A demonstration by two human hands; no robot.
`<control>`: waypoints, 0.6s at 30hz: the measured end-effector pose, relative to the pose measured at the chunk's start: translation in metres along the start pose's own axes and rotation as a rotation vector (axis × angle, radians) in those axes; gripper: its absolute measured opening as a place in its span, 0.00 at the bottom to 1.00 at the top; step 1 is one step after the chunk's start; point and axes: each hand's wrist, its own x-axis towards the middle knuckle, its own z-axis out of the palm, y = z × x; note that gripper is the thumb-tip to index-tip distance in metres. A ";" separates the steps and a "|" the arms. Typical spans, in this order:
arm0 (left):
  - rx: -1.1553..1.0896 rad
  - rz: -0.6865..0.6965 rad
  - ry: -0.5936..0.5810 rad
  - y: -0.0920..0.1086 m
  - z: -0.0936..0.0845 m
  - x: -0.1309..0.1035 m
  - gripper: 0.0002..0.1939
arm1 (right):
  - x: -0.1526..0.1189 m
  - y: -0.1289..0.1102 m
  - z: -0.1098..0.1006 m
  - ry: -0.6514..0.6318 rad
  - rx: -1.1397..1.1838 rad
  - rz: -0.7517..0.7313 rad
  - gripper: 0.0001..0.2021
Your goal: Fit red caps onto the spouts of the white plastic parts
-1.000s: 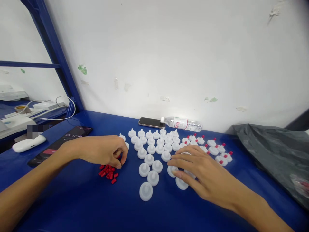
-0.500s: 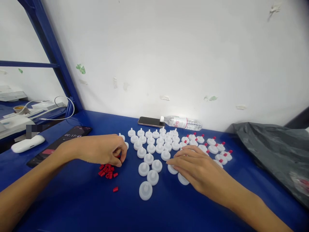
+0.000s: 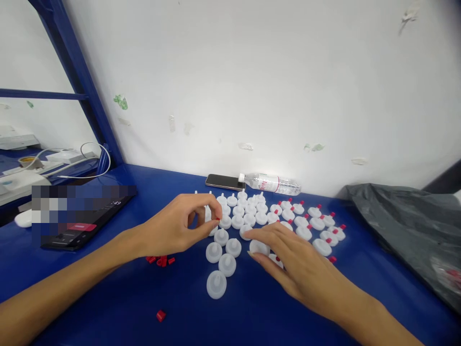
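Note:
My left hand [image 3: 180,223] is closed in a pinch, thumb against forefinger, with a small red cap [image 3: 218,219] showing at the fingertips. It is raised over the left side of a group of round white nozzle lids [image 3: 237,221]. My right hand [image 3: 288,254] reaches in from the right, thumb and forefinger apart around one white lid [image 3: 260,247]; whether they touch it I cannot tell. Under the left wrist lies a small pile of red caps [image 3: 163,261], partly hidden. Right of the group, several white lids [image 3: 317,223] carry red caps on their spouts.
A single red cap [image 3: 161,315] lies near the front. Behind the lids are a phone [image 3: 223,181] and a clear water bottle [image 3: 270,183]. A second phone [image 3: 104,216] rests at the left. A dark grey plastic bag [image 3: 392,226] covers the right side of the blue table [image 3: 108,307].
My left hand has moved right from the red pile to over the white lids, bringing a red cap. My right hand's thumb and forefinger have spread. The loose red cap has shifted nearer.

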 end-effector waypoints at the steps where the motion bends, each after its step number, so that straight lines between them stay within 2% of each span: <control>1: -0.004 0.020 0.007 0.000 0.003 -0.001 0.04 | 0.000 0.000 0.000 -0.005 -0.003 -0.001 0.14; 6: -0.047 0.084 0.002 -0.001 0.013 -0.004 0.07 | 0.001 0.002 0.000 0.049 -0.058 -0.037 0.12; 13: -0.134 0.068 -0.037 0.005 0.023 -0.007 0.07 | 0.003 -0.002 0.002 0.144 -0.049 -0.056 0.16; 18: -0.181 0.166 -0.029 0.006 0.031 -0.010 0.07 | 0.005 -0.007 0.005 0.167 -0.031 -0.087 0.16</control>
